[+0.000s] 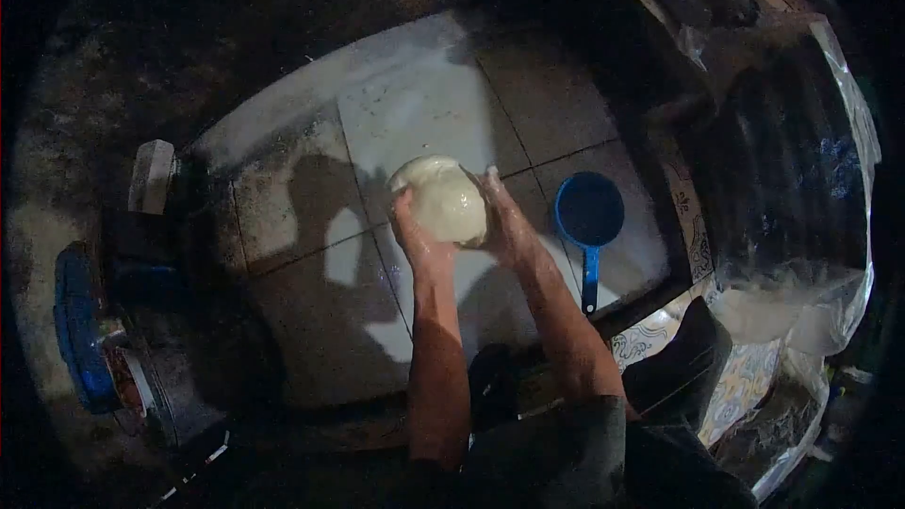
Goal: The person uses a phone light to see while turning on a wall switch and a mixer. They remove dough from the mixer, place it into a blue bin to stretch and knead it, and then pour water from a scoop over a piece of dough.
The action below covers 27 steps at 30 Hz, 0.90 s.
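A pale, glossy lump that looks like dough (439, 200) is held up over the tiled surface (415, 113). My left hand (411, 226) is wrapped round its left side, and my right hand (507, 219) presses its right side with the thumb stretched upward. Most fingers are hidden beneath or behind the lump. To the right of my right hand lies a blue dipper (590, 209), its handle pointing toward me.
Clear plastic sheeting (792, 311) hangs over something dark at the right. A blue object (80, 330) stands at the far left, with a pale block (151, 176) above it. Shadows of my arms fall across the tiles.
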Motion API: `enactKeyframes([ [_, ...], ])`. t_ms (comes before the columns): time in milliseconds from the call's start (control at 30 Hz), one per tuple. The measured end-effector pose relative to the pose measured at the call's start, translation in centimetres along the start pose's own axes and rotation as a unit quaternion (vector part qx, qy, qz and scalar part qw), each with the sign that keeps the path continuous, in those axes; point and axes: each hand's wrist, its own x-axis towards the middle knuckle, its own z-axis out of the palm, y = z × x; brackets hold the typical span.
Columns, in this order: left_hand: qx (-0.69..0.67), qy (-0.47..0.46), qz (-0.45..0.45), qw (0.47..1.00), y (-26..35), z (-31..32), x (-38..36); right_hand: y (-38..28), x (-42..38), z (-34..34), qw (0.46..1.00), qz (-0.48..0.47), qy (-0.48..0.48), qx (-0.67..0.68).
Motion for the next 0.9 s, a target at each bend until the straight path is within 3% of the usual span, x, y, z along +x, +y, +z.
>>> enactKeyframes([
  [33,0.032,0.001,0.0,0.999,-0.4,-0.4,-0.1,0.6,0.0,-0.9,0.989,0.05,-0.072,0.12],
  [133,0.174,-0.014,-0.004,0.985,-0.7,-2.4,-0.5,0.6,1.4,-0.9,0.997,0.038,-0.022,0.062],
  [200,0.319,-0.049,-0.013,0.946,0.0,-3.3,-1.0,0.9,2.0,-2.2,0.998,0.025,-0.059,0.026],
  [233,0.295,-0.04,-0.026,0.954,-0.2,-3.5,-0.9,1.1,2.2,-2.8,0.997,0.02,-0.076,0.008],
  [300,0.245,-0.019,-0.051,0.968,-0.8,-3.0,-0.8,2.0,3.2,-3.7,0.965,-0.118,-0.126,-0.197],
  [367,0.264,0.051,0.008,0.963,-1.5,-1.7,-1.1,1.9,3.9,-3.8,0.973,-0.077,-0.134,-0.173],
  [433,0.265,0.073,0.054,0.96,-1.1,-0.5,-1.7,1.4,4.4,-2.8,0.981,0.146,-0.098,0.086],
  [467,0.258,0.061,0.073,0.962,-0.6,-0.1,-1.9,1.5,4.9,-3.0,0.988,0.093,-0.104,-0.067],
  [533,0.254,0.062,0.082,0.962,-0.5,0.0,-1.7,1.9,5.4,-3.5,0.942,-0.056,-0.099,-0.316],
  [633,0.245,0.142,0.063,0.957,-1.2,-0.4,-1.0,2.8,4.4,-3.5,0.78,-0.374,-0.014,-0.501],
  [667,0.236,0.189,0.055,0.952,-1.1,0.4,-1.4,3.2,3.7,-3.8,0.921,-0.206,-0.025,-0.331],
  [700,0.228,0.235,0.047,0.944,-1.1,0.6,-1.5,3.6,2.8,-4.4,0.99,-0.023,-0.033,-0.134],
  [733,0.256,0.206,0.027,0.944,-1.2,0.0,-1.3,4.3,1.9,-4.9,0.983,0.163,-0.038,0.073],
  [800,0.305,0.144,-0.015,0.941,-1.6,-1.2,-0.6,5.0,-0.3,-4.8,0.967,0.182,-0.083,0.158],
  [833,0.332,0.042,-0.053,0.941,-1.8,-1.7,-0.5,5.2,-1.2,-5.0,0.955,0.191,-0.103,0.2],
  [900,0.374,-0.163,-0.125,0.905,-1.4,-1.5,-1.1,7.2,-0.8,-7.1,0.972,0.135,-0.021,0.193],
])
